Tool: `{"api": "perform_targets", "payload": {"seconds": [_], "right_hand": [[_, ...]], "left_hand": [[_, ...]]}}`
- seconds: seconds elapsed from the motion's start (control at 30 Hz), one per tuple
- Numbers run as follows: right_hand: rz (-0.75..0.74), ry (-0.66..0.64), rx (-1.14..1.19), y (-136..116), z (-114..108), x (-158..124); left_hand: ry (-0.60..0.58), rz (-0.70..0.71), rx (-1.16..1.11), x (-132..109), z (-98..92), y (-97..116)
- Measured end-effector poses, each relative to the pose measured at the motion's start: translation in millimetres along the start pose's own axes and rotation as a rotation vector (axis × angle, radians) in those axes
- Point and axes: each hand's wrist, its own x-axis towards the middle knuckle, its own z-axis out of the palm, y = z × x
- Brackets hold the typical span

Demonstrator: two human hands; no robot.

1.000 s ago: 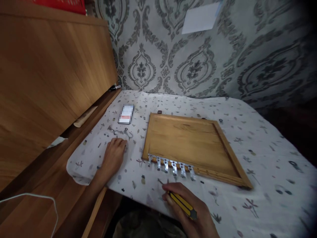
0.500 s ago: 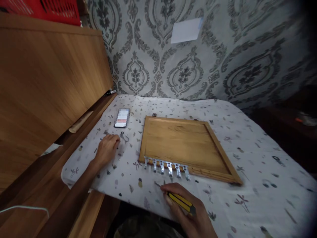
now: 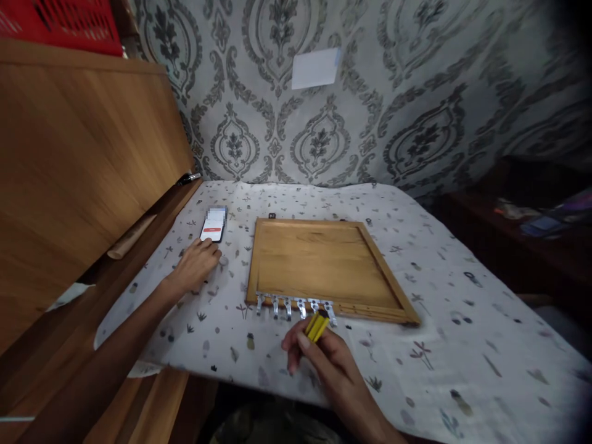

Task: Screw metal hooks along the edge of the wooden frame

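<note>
Just in front of the wooden panel [image 3: 319, 262], the right hand [image 3: 326, 354] pinches a yellow-handled tool [image 3: 316, 329] between thumb and fingers, its long axis slanting with the dark end toward the panel, probably for easy turning. Metal hooks [image 3: 288, 308] line the panel's near edge, tips outward, presumably within reach; left of it, the left hand [image 3: 197, 264] curls its fingers, whether around something I cannot tell.

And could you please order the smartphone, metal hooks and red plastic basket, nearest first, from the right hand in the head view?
1. Metal hooks, just beyond the right hand
2. Smartphone, by the left hand
3. Red plastic basket, far upper left
</note>
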Motion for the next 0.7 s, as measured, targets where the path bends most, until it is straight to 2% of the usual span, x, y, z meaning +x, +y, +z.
{"api": "perform_targets", "payload": {"seconds": [0.13, 0.23, 0.27, 0.33, 0.43, 0.53, 0.7], "right_hand": [[0.132, 0.113, 0.171, 5.0, 11.9, 18.2], [0.109, 0.174, 0.127, 0.7, 19.9, 31.3], [0.074, 0.176, 0.094, -1.9, 21.9, 34.7], [-0.004, 0.184, 0.023, -7.3, 24.8, 39.4], [-0.092, 0.161, -0.085, -12.1, 26.3, 40.3], [-0.147, 0.149, -0.176, -11.3, 24.2, 35.3], [-0.148, 0.217, -0.243, -8.2, 13.9, 21.3]], "left_hand": [[0.070, 0.034, 0.003, -9.8, -11.6, 3.6], [0.175, 0.036, -0.002, -22.0, -22.9, 21.6], [0.237, 0.054, -0.001, -25.7, -26.2, 30.7], [0.464, 0.147, 0.011, -30.9, -32.0, 51.2], [0.618, 0.250, -0.043, -32.2, -38.3, 80.4], [0.645, 0.278, -0.147, -29.2, -41.0, 97.8], [0.618, 0.246, -0.307, -25.5, -39.1, 105.0]]}}
